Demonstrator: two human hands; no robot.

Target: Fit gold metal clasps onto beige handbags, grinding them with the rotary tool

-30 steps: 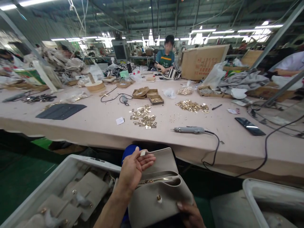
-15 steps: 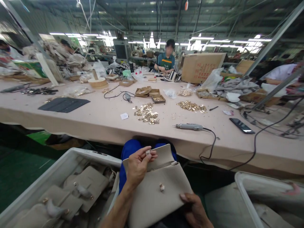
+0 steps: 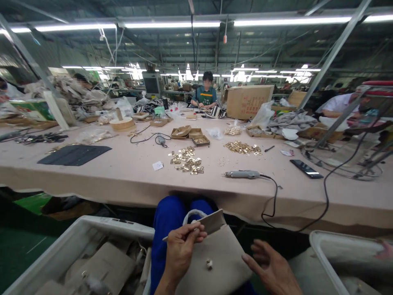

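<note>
A beige handbag (image 3: 219,250) lies tilted across my lap, its flap (image 3: 214,221) raised and a pale looped handle (image 3: 195,213) behind it. On its front sits a small wrapped metal fitting (image 3: 209,264). The fingers of my left hand (image 3: 181,248) are pinched at the flap's edge; they hide the exact spot they grip. Beside the bag's right edge is my right hand (image 3: 272,264), fingers apart and holding nothing, with a fingertip close to the edge; I cannot tell whether it touches.
White bins with bags stand at left (image 3: 92,223) and right (image 3: 319,246). On the table (image 3: 123,180) lie piles of gold metal pieces (image 3: 188,160), a corded electric screwdriver (image 3: 242,174), a phone (image 3: 306,169) and small open boxes (image 3: 201,140). A co-worker (image 3: 206,92) sits opposite.
My right hand has let go of the bag's lower right edge and opened. The flap's handle has come into view behind my left hand. The camera view has tilted upward.
</note>
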